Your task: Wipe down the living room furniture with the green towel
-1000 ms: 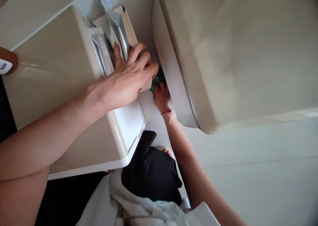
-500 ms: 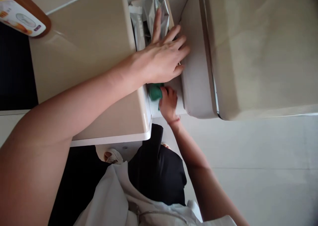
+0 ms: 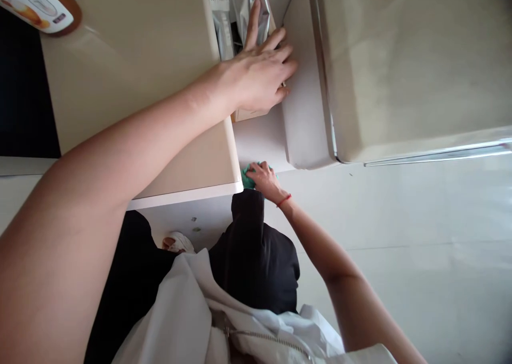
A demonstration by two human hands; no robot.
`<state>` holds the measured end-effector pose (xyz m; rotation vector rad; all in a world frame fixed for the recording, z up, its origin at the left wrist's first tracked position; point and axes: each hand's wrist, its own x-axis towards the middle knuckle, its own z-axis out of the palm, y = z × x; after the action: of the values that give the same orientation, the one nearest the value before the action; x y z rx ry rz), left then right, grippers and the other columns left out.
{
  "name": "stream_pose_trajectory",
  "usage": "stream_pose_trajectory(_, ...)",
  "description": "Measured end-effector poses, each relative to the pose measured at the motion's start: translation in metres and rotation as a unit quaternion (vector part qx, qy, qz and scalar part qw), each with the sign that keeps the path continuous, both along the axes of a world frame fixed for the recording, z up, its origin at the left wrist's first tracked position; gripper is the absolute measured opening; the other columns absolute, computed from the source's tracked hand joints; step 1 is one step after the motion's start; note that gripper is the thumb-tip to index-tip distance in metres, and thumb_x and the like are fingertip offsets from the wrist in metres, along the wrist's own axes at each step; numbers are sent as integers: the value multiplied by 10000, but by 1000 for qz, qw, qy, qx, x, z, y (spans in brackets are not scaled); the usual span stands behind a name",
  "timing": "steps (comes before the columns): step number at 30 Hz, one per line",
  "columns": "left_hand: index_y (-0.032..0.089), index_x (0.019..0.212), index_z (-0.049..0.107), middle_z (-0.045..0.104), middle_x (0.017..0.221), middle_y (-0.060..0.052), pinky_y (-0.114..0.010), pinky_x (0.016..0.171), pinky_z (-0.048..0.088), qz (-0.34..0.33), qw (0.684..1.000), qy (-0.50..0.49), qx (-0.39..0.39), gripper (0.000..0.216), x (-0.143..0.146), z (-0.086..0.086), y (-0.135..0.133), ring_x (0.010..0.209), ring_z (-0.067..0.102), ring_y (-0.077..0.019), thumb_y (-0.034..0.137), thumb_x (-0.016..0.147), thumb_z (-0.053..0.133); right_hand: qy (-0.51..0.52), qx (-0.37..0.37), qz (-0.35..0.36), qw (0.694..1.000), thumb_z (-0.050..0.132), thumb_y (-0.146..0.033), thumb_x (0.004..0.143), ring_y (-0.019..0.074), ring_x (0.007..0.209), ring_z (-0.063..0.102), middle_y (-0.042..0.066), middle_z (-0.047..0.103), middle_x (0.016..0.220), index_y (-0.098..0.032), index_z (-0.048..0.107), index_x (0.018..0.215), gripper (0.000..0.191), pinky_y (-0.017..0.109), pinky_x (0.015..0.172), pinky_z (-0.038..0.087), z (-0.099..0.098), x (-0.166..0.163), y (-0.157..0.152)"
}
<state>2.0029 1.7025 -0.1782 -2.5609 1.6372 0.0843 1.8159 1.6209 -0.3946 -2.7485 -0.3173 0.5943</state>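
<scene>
My left hand (image 3: 264,76) lies across a small box (image 3: 253,115) with its fingers spread and bent over the box's right edge. Silver packets (image 3: 241,9) stick up out of the box, partly under my fingers. The palm and the hand's underside are hidden. Lower down, my right hand (image 3: 264,180) presses a bunched green cloth (image 3: 248,180) against the front end of the pale strip of surface (image 3: 262,142) between the counter and the tall box-shaped unit. Its fingers are curled over the cloth.
A beige counter (image 3: 152,38) with a white edge lies on the left, carrying a brown labelled bottle (image 3: 52,9). To the right stands a large beige unit (image 3: 400,70). My dark-trousered knee (image 3: 256,262) is below, over the pale tiled floor (image 3: 420,257).
My right hand has drawn the green cloth towards me, to the surface's front end. My left hand stays on the box. The whole view has shifted a little.
</scene>
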Motion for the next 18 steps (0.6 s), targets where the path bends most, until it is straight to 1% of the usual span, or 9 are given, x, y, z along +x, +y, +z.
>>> stream_pose_trajectory(2,-35,1427,602,543,1511,-275,-865,1166,-287,4,1000,6,-1,503,0,-2,0,1642,240,-441,320,1126,415,43,25,18,999,488,-56,963,295,1176,500,127,632,1356,-238,787,1168,405,393,903,512,5,-27,-7)
stream_pose_trajectory(4,-33,1428,607,536,1512,-280,-848,1143,-330,8,1000,9,0,519,0,-4,-1,1636,239,-439,338,1131,397,12,47,-37,998,483,-42,945,283,1166,514,130,646,1337,-225,787,1210,443,393,936,517,9,-34,-13)
stream_pose_trajectory(7,-28,1412,619,522,1515,-285,-839,1106,-372,17,1000,15,-3,575,0,-7,-4,1622,240,-449,424,1130,403,-122,53,-158,978,411,27,910,320,1392,427,124,540,1553,-229,671,1479,676,455,1087,492,6,-5,-12)
stream_pose_trajectory(9,-18,1397,628,520,1521,-271,-831,1107,-380,26,999,18,-6,606,1,-9,-7,1615,241,-439,487,1115,444,-135,40,-177,974,393,53,901,364,1553,272,84,366,1724,-266,517,1635,811,566,1191,423,-3,23,-1)
stream_pose_trajectory(11,13,1403,624,513,1546,-246,-822,1131,-371,34,999,18,1,630,2,-9,-9,1612,241,-411,543,1094,480,-107,13,-161,981,388,56,915,411,1616,171,69,237,1794,-277,420,1695,849,705,1233,319,-14,38,15)
stream_pose_trajectory(12,34,1411,620,509,1561,-231,-820,1149,-357,36,999,16,4,637,3,-9,-10,1610,242,-396,566,1084,493,-99,2,-145,984,385,48,932,424,1627,157,75,211,1804,-265,410,1700,830,746,1239,273,-19,38,21)
stream_pose_trajectory(14,64,1410,624,521,1567,-211,-819,1185,-321,36,999,16,-2,630,4,-9,-10,1603,263,-375,585,1071,518,-104,-1,-101,989,366,38,961,394,1646,170,63,227,1803,-258,437,1686,786,730,1276,228,-28,25,20)
stream_pose_trajectory(16,75,1376,653,559,1540,-197,-809,1215,-295,35,999,21,-24,580,6,-10,-9,1591,304,-358,555,1065,558,-109,21,-27,993,352,60,954,330,1659,201,14,294,1783,-303,492,1654,801,647,1310,246,-36,3,-4)
stream_pose_trajectory(18,74,1338,680,595,1498,-194,-811,1219,-287,28,998,25,-41,543,9,-13,-9,1577,342,-356,529,1053,601,-89,40,35,995,366,85,928,286,1629,304,-4,405,1732,-354,555,1610,833,567,1285,329,-44,-16,-50)
